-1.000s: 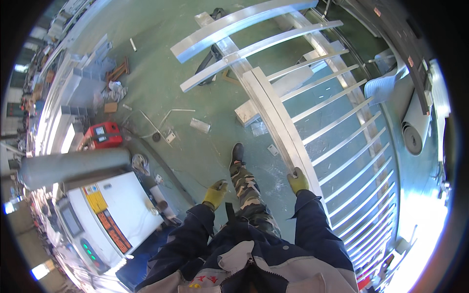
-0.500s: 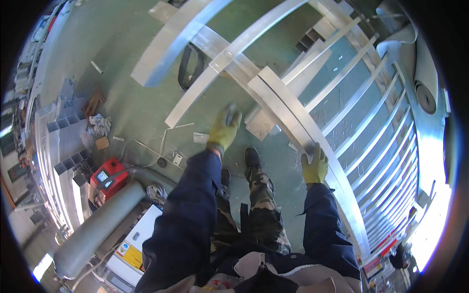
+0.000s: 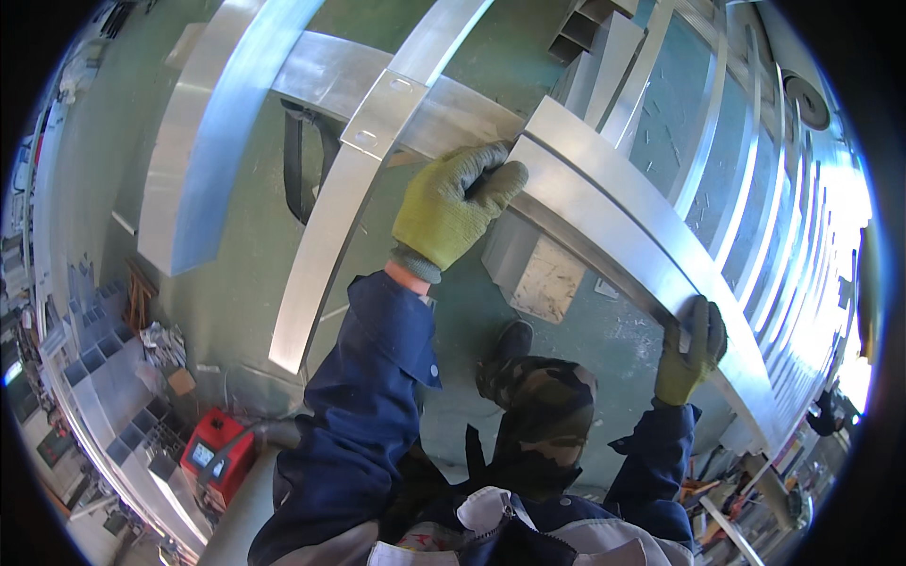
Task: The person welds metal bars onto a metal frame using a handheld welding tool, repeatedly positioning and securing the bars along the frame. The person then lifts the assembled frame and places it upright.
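My left hand (image 3: 458, 206), in a yellow-green glove, is at the upper end of a curved silver metal bar (image 3: 590, 203). Its fingers are curled, with thumb and fingertips against the bar's end. Farther down the same bar, my gloved right hand (image 3: 692, 354) grips the near edge, fingers over the top. A second curved strip (image 3: 651, 184) runs close alongside on the far side, with a narrow dark gap between them. Beneath the bar's upper end lies a broad cross rail (image 3: 462, 118). A slotted metal piece (image 3: 385, 115) crosses that rail to the left of my left hand.
A wide curved metal profile (image 3: 203, 141) stands at the upper left. Several parallel slats (image 3: 703, 123) extend to the right. Below the bar, a pale block (image 3: 538, 274) is near my foot. A red machine (image 3: 219, 456) and cut profiles (image 3: 123, 406) stand at lower left.
My left hand has moved up and right, from open air to the bar's end. My right hand stays on the bar. The view has shifted closer to the frame.
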`<state>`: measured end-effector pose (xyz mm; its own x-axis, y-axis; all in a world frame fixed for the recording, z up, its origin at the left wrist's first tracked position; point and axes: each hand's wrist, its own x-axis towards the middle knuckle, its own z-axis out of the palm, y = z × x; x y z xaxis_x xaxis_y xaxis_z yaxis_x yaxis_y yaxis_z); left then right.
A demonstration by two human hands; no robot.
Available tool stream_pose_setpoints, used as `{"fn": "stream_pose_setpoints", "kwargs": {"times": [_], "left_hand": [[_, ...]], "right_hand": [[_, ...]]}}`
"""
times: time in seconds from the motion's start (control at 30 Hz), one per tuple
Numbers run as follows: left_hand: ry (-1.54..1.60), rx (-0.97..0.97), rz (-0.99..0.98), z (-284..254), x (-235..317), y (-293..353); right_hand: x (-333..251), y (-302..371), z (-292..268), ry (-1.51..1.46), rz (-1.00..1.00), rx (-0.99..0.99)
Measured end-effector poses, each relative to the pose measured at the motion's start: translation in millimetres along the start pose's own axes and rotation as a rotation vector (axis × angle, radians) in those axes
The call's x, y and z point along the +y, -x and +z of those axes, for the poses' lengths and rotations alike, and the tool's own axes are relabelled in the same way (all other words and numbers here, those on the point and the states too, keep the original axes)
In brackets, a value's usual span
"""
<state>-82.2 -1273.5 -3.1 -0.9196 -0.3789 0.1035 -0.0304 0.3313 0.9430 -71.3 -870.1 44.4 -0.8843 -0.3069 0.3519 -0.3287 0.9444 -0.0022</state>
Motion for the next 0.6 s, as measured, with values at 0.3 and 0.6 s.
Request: {"fn": "stream_pose_setpoints", "kwargs": {"times": [0.3,0.6], "left_hand": [[0.255,0.043,0.060,-12.6,-31.9,1.1],[0.179,-0.073,-0.010,-38.4,-17.6,-8.9]], "right_hand": [[-43.6,10.2,27.4,-0.025,-0.038,0.339],[-82.9,22.8,7.2,-0.237,-0.002,0.436]]}}
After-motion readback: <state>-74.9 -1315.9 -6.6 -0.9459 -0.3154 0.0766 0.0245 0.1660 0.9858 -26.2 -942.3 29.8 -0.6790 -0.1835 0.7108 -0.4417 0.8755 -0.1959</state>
